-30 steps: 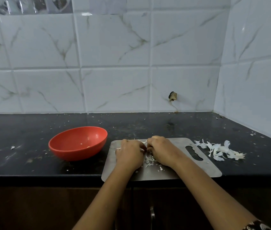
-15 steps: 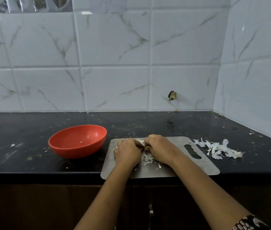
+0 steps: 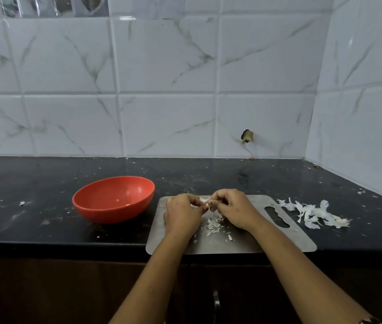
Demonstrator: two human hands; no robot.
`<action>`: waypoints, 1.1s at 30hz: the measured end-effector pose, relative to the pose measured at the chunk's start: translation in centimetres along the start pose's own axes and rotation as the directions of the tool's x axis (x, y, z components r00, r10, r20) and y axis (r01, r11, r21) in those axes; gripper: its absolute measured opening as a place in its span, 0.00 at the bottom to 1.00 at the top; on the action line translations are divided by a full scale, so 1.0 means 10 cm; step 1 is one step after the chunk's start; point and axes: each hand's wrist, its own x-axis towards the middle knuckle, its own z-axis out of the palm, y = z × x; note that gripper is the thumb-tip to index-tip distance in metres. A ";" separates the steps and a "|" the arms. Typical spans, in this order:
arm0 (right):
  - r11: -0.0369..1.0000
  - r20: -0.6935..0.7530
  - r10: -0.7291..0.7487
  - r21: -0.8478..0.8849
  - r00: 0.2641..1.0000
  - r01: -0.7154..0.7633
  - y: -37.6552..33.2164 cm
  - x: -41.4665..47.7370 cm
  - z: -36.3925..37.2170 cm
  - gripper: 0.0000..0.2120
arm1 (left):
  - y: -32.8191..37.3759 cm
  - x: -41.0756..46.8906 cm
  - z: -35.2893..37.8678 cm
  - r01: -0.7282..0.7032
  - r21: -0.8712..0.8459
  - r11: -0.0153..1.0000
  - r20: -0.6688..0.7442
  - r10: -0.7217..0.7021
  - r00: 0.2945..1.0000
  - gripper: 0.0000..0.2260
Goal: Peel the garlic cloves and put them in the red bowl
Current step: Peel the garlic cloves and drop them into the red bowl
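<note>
Both hands meet above the steel cutting board. My left hand and my right hand pinch a small garlic clove between their fingertips, with white skin sticking out of it. Loose skin flakes lie on the board under the hands. The red bowl stands left of the board, apart from my left hand, with a few small pale bits inside.
A heap of white garlic skins lies on the black counter right of the board. The board overhangs the counter's front edge a little. Tiled walls close the back and right side. Dark cabinet doors sit below.
Both hands have lifted slightly off the board and drawn a little apart, so the clove and its skin now show between the fingertips. The bowl and skins have not moved.
</note>
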 end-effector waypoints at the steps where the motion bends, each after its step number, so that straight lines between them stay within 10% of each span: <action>1: 1.000 -0.002 -0.003 0.015 1.000 0.003 0.00 -0.01 0.00 0.09 | 0.00 0.00 0.00 -0.009 -0.003 1.000 -0.007 0.009 1.000 0.08; 33: 0.981 0.048 -0.143 -0.129 0.989 0.148 -0.10 -0.06 0.08 0.12 | 0.06 -0.13 0.16 -0.402 0.514 0.757 -0.219 0.570 0.792 0.04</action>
